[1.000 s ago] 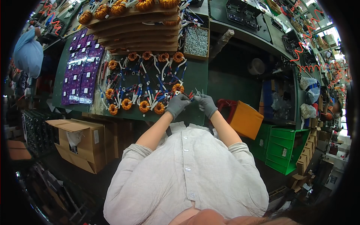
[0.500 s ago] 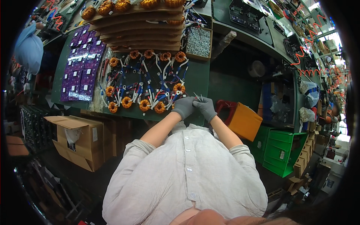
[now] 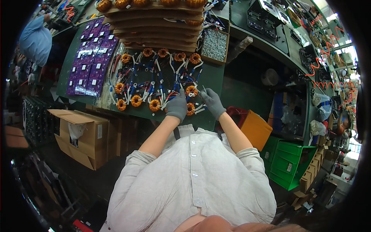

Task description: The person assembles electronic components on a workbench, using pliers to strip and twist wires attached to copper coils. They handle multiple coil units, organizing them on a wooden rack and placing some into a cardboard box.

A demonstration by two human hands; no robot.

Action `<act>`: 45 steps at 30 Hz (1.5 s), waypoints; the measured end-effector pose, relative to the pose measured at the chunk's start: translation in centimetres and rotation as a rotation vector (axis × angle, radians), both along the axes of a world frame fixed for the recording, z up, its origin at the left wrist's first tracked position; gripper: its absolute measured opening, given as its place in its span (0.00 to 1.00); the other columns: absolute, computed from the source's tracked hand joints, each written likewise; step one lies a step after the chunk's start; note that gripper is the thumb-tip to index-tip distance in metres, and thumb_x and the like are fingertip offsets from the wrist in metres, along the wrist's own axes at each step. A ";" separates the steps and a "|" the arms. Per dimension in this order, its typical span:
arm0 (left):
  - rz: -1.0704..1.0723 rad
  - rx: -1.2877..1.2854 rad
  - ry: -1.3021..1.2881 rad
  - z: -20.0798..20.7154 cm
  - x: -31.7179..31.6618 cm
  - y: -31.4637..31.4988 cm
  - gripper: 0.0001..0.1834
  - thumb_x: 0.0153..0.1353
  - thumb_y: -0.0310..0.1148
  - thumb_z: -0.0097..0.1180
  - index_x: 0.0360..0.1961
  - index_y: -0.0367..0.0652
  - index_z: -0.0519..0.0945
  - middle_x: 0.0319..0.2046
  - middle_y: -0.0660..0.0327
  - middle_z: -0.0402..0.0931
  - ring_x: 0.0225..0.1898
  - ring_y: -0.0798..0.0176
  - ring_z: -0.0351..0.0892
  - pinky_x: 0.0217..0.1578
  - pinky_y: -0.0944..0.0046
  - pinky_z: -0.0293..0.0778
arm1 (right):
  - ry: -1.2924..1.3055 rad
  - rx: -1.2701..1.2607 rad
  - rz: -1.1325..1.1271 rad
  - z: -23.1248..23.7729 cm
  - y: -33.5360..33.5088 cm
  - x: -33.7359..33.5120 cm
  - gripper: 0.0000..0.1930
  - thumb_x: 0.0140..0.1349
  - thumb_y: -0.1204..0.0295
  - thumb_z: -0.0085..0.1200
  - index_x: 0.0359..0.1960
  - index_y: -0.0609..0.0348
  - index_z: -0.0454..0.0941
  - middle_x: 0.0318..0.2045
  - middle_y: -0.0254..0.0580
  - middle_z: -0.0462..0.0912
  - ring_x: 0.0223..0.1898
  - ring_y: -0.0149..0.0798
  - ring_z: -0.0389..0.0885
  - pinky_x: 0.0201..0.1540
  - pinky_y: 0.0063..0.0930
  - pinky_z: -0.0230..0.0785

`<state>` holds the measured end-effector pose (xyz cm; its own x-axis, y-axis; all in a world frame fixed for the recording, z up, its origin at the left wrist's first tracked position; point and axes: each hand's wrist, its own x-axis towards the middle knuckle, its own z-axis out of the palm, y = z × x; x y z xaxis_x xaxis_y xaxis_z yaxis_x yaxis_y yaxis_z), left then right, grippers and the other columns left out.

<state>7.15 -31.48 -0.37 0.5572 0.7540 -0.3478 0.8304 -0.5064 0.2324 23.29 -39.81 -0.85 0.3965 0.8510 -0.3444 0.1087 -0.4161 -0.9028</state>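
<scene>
Copper-wound ring coils (image 3: 155,104), with white, blue and red leads ending in ring terminals, lie in rows on the green table (image 3: 127,112). My left hand (image 3: 177,107), in a grey glove, is over the front row, its fingers closed at the leads near the right end; what they grip is hidden. To its right, my right hand (image 3: 213,103), also gloved, is closed on a thin pointed metal tool (image 3: 204,89) that sticks up from the fingertips. One coil (image 3: 191,91) sits between the hands, with another (image 3: 190,109) nearer me.
Purple circuit boards (image 3: 88,65) cover the table's left side. Stacked cardboard layers (image 3: 154,29) bearing more coils stand behind. A box of small metal parts (image 3: 215,44) is at back right. An orange-yellow chair-like object (image 3: 255,129) and green crate (image 3: 290,162) stand right; a carton (image 3: 83,139) stands left.
My hands, together at the table's front edge before, have moved apart. The left has gone left to the leads; the right has moved slightly right with the tool. The view has shifted a little.
</scene>
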 end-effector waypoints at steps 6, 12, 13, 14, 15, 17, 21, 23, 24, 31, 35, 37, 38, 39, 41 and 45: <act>0.197 -0.214 -0.109 0.3 -0.1 0.4 0.32 0.58 0.31 0.48 0.65 0.45 0.57 0.41 0.48 0.77 0.37 0.48 0.80 0.36 0.51 0.75 | -0.351 0.026 0.071 2.0 3.5 -2.4 0.14 0.65 0.60 0.45 0.40 0.60 0.72 0.30 0.51 0.79 0.33 0.49 0.78 0.38 0.37 0.67; 0.524 -0.326 -0.791 -3.5 -2.6 -1.6 0.33 0.57 0.32 0.52 0.64 0.44 0.58 0.35 0.54 0.79 0.28 0.59 0.80 0.29 0.60 0.75 | -0.278 -0.059 0.250 0.9 4.6 -2.2 0.14 0.65 0.60 0.44 0.41 0.57 0.72 0.32 0.54 0.80 0.37 0.55 0.78 0.40 0.42 0.68; 0.616 -0.424 -0.918 -3.8 -2.7 -1.9 0.33 0.56 0.32 0.53 0.64 0.42 0.59 0.33 0.56 0.80 0.28 0.61 0.79 0.29 0.61 0.74 | -0.215 -0.064 0.275 1.1 3.9 -2.0 0.14 0.65 0.60 0.44 0.41 0.58 0.72 0.32 0.53 0.80 0.36 0.54 0.79 0.40 0.41 0.68; 0.709 -0.546 -0.991 -2.5 -2.8 -1.8 0.31 0.55 0.28 0.52 0.61 0.41 0.62 0.33 0.58 0.79 0.25 0.67 0.76 0.27 0.66 0.74 | -0.099 -0.095 0.342 1.6 3.1 -1.6 0.13 0.64 0.62 0.47 0.41 0.59 0.73 0.31 0.50 0.80 0.34 0.47 0.80 0.39 0.37 0.69; 0.685 -0.633 -1.004 -2.7 -3.1 -1.6 0.30 0.55 0.28 0.52 0.61 0.40 0.63 0.33 0.58 0.78 0.25 0.67 0.76 0.26 0.67 0.74 | -0.141 -0.082 0.345 1.1 2.1 -1.4 0.13 0.64 0.63 0.48 0.41 0.59 0.73 0.30 0.49 0.80 0.33 0.45 0.79 0.38 0.35 0.69; 0.624 -0.801 -1.033 -2.8 -3.7 -0.9 0.29 0.56 0.28 0.51 0.60 0.39 0.64 0.34 0.59 0.78 0.25 0.69 0.76 0.25 0.68 0.74 | -0.231 -0.048 0.347 0.6 0.5 -1.2 0.12 0.63 0.64 0.50 0.40 0.60 0.74 0.29 0.46 0.80 0.31 0.40 0.79 0.37 0.33 0.69; 0.331 -0.227 -1.010 -3.7 -3.1 -2.1 0.21 0.55 0.31 0.59 0.50 0.36 0.75 0.36 0.61 0.79 0.28 0.71 0.77 0.28 0.72 0.74 | 0.024 -0.120 0.172 0.9 0.9 0.1 0.11 0.59 0.66 0.56 0.35 0.63 0.79 0.23 0.36 0.78 0.25 0.27 0.71 0.32 0.24 0.65; 0.349 -0.183 -1.002 -4.4 -3.0 -2.6 0.21 0.54 0.32 0.61 0.48 0.36 0.76 0.37 0.60 0.79 0.30 0.71 0.78 0.31 0.72 0.75 | 0.092 -0.113 0.150 2.5 1.5 -0.2 0.10 0.56 0.67 0.59 0.31 0.64 0.79 0.22 0.31 0.76 0.25 0.23 0.68 0.29 0.21 0.62; 0.359 -0.160 -0.998 -4.7 -3.0 -2.7 0.21 0.53 0.32 0.62 0.48 0.36 0.77 0.38 0.60 0.80 0.32 0.71 0.78 0.33 0.71 0.75 | 0.074 -0.117 0.170 2.8 1.7 -0.4 0.09 0.56 0.69 0.59 0.31 0.63 0.79 0.22 0.29 0.75 0.25 0.22 0.67 0.28 0.20 0.61; 0.524 -0.413 -1.017 -3.8 -2.9 -2.7 0.20 0.53 0.30 0.61 0.48 0.36 0.77 0.27 0.64 0.78 0.21 0.75 0.74 0.23 0.73 0.71 | 0.157 -0.159 0.208 2.2 2.7 -1.0 0.11 0.53 0.68 0.61 0.32 0.65 0.81 0.22 0.34 0.78 0.23 0.25 0.71 0.29 0.23 0.66; 0.548 -0.394 -1.014 -4.0 -2.7 -2.8 0.19 0.53 0.29 0.60 0.47 0.36 0.77 0.25 0.65 0.77 0.19 0.75 0.72 0.21 0.73 0.70 | 0.121 -0.188 0.230 2.0 3.5 -1.2 0.11 0.52 0.69 0.61 0.31 0.66 0.81 0.21 0.35 0.78 0.22 0.25 0.72 0.27 0.22 0.67; 0.557 -0.391 -1.028 -3.6 -2.5 -2.9 0.18 0.53 0.30 0.61 0.46 0.36 0.78 0.25 0.64 0.77 0.19 0.75 0.73 0.21 0.73 0.71 | 0.082 -0.176 0.251 1.5 3.7 -1.4 0.10 0.52 0.70 0.61 0.30 0.66 0.81 0.21 0.35 0.78 0.21 0.25 0.72 0.26 0.22 0.67; 0.567 -0.387 -1.034 -3.5 -2.5 -2.9 0.18 0.53 0.30 0.61 0.45 0.36 0.78 0.25 0.64 0.77 0.19 0.75 0.73 0.21 0.73 0.71 | 0.131 -0.178 0.223 1.6 3.8 -1.4 0.10 0.52 0.70 0.61 0.29 0.65 0.81 0.21 0.35 0.78 0.21 0.25 0.72 0.26 0.22 0.67; 0.576 -0.383 -1.040 -3.4 -2.5 -2.9 0.18 0.53 0.30 0.61 0.45 0.36 0.78 0.25 0.64 0.78 0.19 0.75 0.73 0.21 0.73 0.71 | 0.181 -0.181 0.195 1.9 3.8 -1.2 0.09 0.52 0.70 0.61 0.28 0.65 0.80 0.20 0.35 0.78 0.20 0.25 0.72 0.25 0.22 0.67; 0.590 -0.412 -1.022 -3.0 -2.6 -2.8 0.18 0.52 0.31 0.61 0.44 0.36 0.79 0.26 0.63 0.78 0.20 0.75 0.73 0.21 0.73 0.71 | 0.262 -0.187 0.163 2.7 3.8 -0.9 0.08 0.52 0.71 0.61 0.27 0.64 0.80 0.20 0.35 0.78 0.19 0.25 0.72 0.24 0.22 0.67; 0.550 -0.391 -0.943 -2.9 -2.8 -2.7 0.18 0.52 0.32 0.62 0.45 0.36 0.78 0.28 0.62 0.79 0.24 0.72 0.76 0.27 0.71 0.74 | 0.262 -0.211 0.205 2.5 3.9 -0.2 0.08 0.51 0.71 0.61 0.27 0.64 0.80 0.21 0.35 0.79 0.21 0.26 0.74 0.25 0.22 0.67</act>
